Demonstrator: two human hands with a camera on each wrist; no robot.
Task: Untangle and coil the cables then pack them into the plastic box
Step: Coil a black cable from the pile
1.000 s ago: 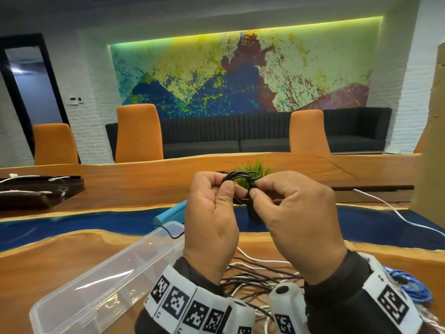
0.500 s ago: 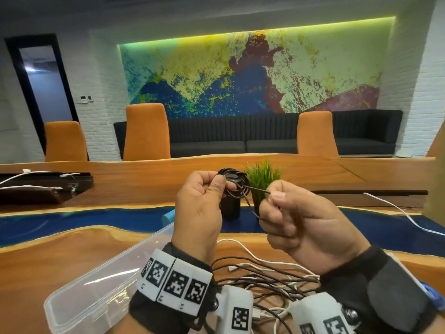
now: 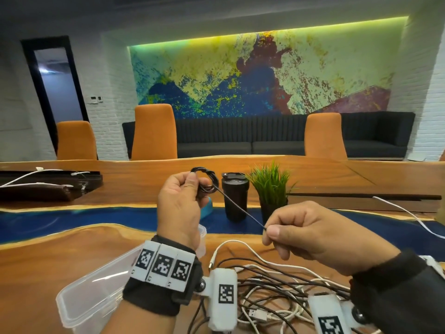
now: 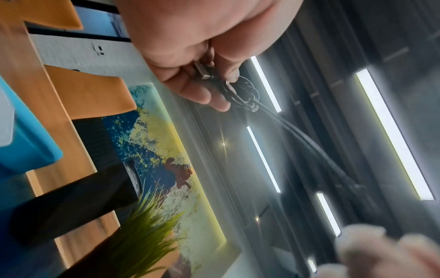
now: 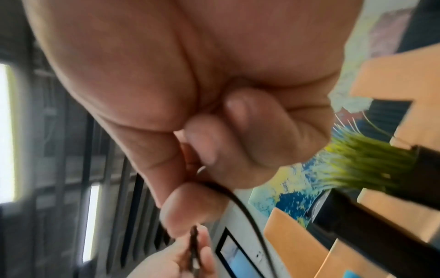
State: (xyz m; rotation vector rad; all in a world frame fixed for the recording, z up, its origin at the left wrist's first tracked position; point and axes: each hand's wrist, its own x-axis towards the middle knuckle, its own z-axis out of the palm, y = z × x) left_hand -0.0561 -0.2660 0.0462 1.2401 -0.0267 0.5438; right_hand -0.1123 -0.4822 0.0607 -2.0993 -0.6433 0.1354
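Observation:
My left hand [image 3: 185, 191] is raised above the table and pinches a small coil of thin black cable [image 3: 206, 179] between thumb and fingers. In the left wrist view the coil [image 4: 247, 94] and a metal plug [image 4: 202, 72] sit in those fingers. A taut strand [image 3: 238, 207] runs down-right from the coil to my right hand [image 3: 272, 233], which pinches its end. The right wrist view shows the black strand [image 5: 247, 212] leaving the pinched fingers. The clear plastic box [image 3: 79, 302] lies open at lower left. A tangle of black and white cables [image 3: 269, 290] lies under my wrists.
A black tumbler [image 3: 234, 196] and a potted green plant [image 3: 272, 186] stand just beyond my hands. A blue object [image 3: 207, 209] lies behind the left hand. A white cable [image 3: 409, 215] trails off at right, and dark cases with white cables [image 3: 43, 186] sit far left.
My hands have come apart: the right hand pulled a strand out of the coil, down and to the right, while the left kept hold of the coil. The view shifted, revealing the tumbler.

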